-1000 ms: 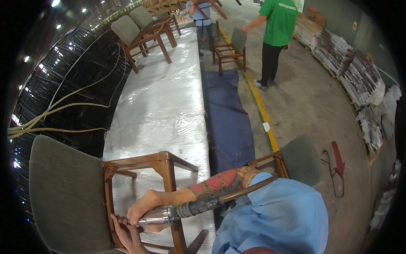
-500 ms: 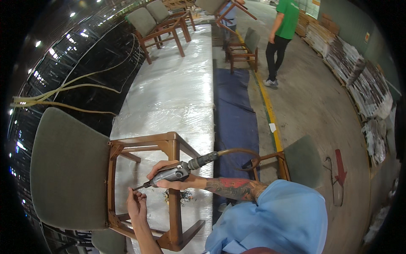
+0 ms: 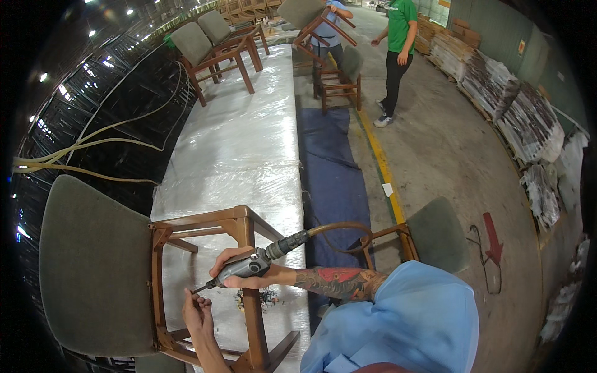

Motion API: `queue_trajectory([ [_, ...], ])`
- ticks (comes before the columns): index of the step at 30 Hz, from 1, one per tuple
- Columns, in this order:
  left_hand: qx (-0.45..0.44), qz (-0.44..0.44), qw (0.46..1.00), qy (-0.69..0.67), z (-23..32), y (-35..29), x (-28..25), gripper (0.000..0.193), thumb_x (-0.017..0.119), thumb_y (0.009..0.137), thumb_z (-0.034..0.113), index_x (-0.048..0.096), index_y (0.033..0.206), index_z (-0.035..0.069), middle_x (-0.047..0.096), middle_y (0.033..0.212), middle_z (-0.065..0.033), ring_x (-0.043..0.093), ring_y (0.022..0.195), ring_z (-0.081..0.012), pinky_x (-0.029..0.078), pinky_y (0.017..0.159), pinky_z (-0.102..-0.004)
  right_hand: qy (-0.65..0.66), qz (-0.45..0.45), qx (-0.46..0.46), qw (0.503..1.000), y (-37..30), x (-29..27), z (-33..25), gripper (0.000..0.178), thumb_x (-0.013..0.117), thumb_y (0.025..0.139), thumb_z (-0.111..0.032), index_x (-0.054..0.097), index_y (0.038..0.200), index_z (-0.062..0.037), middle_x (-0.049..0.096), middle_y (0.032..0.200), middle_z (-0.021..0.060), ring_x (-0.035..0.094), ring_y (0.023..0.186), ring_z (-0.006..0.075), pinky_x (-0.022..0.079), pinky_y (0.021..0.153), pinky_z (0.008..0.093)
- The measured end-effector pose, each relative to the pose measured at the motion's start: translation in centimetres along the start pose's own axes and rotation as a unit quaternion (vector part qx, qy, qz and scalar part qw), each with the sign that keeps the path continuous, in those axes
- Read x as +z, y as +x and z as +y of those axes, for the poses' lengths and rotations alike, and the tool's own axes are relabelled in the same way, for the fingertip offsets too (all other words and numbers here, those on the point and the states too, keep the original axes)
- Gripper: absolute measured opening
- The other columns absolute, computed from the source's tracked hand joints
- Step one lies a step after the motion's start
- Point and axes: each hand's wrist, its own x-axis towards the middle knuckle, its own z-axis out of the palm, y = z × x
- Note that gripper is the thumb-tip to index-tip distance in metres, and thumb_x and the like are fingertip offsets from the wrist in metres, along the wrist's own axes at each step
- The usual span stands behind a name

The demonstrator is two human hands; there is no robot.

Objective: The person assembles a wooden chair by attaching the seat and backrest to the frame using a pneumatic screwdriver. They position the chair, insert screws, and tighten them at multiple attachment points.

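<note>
My right hand (image 3: 270, 277) is wrapped round a grey air screwdriver (image 3: 249, 265), its long thin bit pointing left and down. My left hand (image 3: 199, 314) has its fingertips pinched together at the end of that bit; whatever tiny thing they hold is too small to make out. Both hands are over the open wooden frame of a chair (image 3: 243, 227) lying on its side, brown wood with a grey-green padded part (image 3: 96, 267) at the left. An air hose (image 3: 339, 225) curves away from the back of the screwdriver.
The chair lies on a plastic-wrapped table (image 3: 230, 149), with small loose screws (image 3: 266, 299) on it. More chairs (image 3: 214, 53) stand at its far end. Another chair (image 3: 438, 233) is at the right. Two people (image 3: 398, 56) are beyond, one handling a chair. Yellow hoses (image 3: 87, 146) hang at the left.
The view has tilted and shifted slightly. Both hands keep the same hold, with the bit at the left fingertips. The person in green has turned, and the other person shows more fully.
</note>
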Motion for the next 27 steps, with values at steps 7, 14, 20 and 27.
queue_trajectory([
  [7,-0.009,-0.01,1.0,0.008,-0.01,0.12,-0.12,0.023,0.062,0.099,0.03,0.058,0.09,0.009,0.052,0.068,0.0029,0.046,0.059,-0.0075,0.04,0.059,-0.0248,0.001,-0.001,-0.004,1.0,-0.02,-0.16,0.2,0.031,0.069,0.085,-0.015,0.062,0.112,-0.0016,0.069,0.109,0.0113,0.066,0.103,0.0195,0.053,0.092,0.0333],
  [14,-0.01,-0.004,1.0,0.023,0.14,-0.21,0.32,0.024,0.062,0.099,0.03,0.057,0.087,0.009,0.051,0.067,0.0034,0.046,0.057,-0.0074,0.04,0.057,-0.0245,0.012,0.005,-0.014,1.0,0.02,-0.18,0.43,0.031,0.069,0.084,-0.014,0.062,0.112,-0.0018,0.068,0.109,0.0111,0.066,0.102,0.0192,0.054,0.091,0.0332],
  [20,-0.011,0.03,0.999,0.024,0.08,-0.06,-0.11,0.024,0.063,0.098,0.031,0.057,0.091,0.009,0.052,0.067,0.004,0.047,0.058,-0.0067,0.04,0.058,-0.0241,0.019,-0.007,0.003,1.0,-0.04,-0.32,-0.05,0.031,0.07,0.084,-0.012,0.062,0.113,-0.0028,0.068,0.108,0.0103,0.066,0.103,0.0181,0.054,0.089,0.033],
  [27,-0.015,0.005,1.0,0.009,-0.14,0.17,-0.43,0.023,0.064,0.098,0.03,0.058,0.099,0.007,0.052,0.067,0.0043,0.047,0.058,-0.0063,0.039,0.058,-0.0236,0.048,0.016,-0.023,0.998,-0.03,-0.11,0.41,0.03,0.073,0.084,-0.014,0.063,0.11,-0.0039,0.067,0.106,0.0074,0.064,0.1,0.0166,0.054,0.087,0.0313],
])
